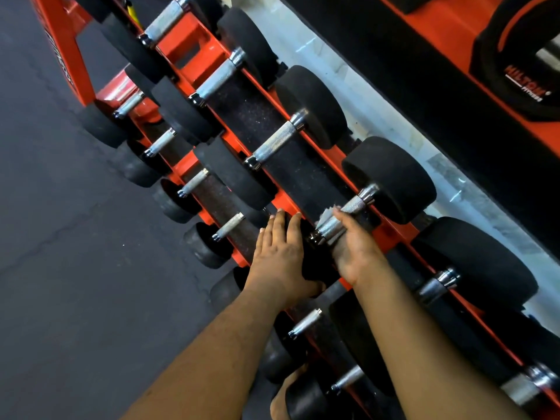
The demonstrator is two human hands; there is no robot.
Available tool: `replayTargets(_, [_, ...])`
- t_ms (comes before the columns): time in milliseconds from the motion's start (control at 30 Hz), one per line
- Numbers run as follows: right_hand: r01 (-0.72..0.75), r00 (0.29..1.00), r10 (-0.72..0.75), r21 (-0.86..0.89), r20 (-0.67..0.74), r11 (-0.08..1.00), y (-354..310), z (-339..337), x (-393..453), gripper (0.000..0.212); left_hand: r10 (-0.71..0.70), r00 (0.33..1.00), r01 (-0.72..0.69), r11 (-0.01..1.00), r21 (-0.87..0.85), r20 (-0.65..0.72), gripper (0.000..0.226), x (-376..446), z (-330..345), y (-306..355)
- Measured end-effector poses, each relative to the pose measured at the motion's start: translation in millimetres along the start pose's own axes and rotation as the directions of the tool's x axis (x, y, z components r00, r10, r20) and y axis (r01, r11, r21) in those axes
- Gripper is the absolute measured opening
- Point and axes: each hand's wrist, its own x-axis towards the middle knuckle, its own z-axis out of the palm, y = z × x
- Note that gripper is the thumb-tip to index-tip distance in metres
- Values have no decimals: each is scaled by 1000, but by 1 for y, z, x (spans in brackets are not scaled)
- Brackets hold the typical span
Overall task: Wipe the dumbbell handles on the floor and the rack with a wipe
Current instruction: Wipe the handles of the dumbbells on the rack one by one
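Forearms enter from the near edge and reach toward the rack (194,53). Our left hand (280,256) lies with fingers straight and together, flat against the near head (312,259) of one dumbbell on the upper tier; it grips nothing. Our right hand (353,248) comes up from under the handle (342,215) of that same dumbbell, fingers curled round the knurled steel. A pale wipe (325,216) shows as a crumpled edge between those fingers and the handle, pressed against the metal at its near half. The far end of the handle, with its bright collar, stays bare and meets the far head (391,180), a black disc.

Orange rails of the rack run diagonally from far left to near right. Along the upper tier we see further dumbbells on either side of the held one: one (280,139) just to the far left, and a larger one (454,274) to the near right. A lower tier, nearer the floor, carries smaller dumbbells (194,183) in a parallel row.

To the left lies dark grey floor (75,237). Beyond the rack runs a pale strip (363,98) of flooring, then black and orange equipment (521,62) at far right, bearing a printed logo that we cannot fully read.
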Motion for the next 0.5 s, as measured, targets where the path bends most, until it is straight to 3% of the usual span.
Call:
replayTargets(133, [97, 993, -90, -109, 75, 989, 5, -18, -12, 36, 13, 1000, -13, 1000, 9, 11, 136, 0, -1, 0])
replayTargets(233, [162, 986, -167, 152, 20, 975, -17, -15, 0, 28, 16, 1000, -16, 999, 30, 14, 137, -1, -2, 1])
replayTargets(300, [209, 977, -211, 239, -15, 948, -24, -8, 9, 18, 14, 1000, -14, 999, 31, 13, 137, 0, -2, 1])
replayTargets(433, [83, 995, -81, -34, 64, 996, 2, -9, 11, 19, 19, 1000, -19, 1000, 22, 5, 138, 0, 0, -1])
replayTargets(500, [114, 990, -109, -62, 87, 992, 0, -14, 10, 22, 22, 1000, -22, 1000, 22, -1, 138, 0, 2, -2])
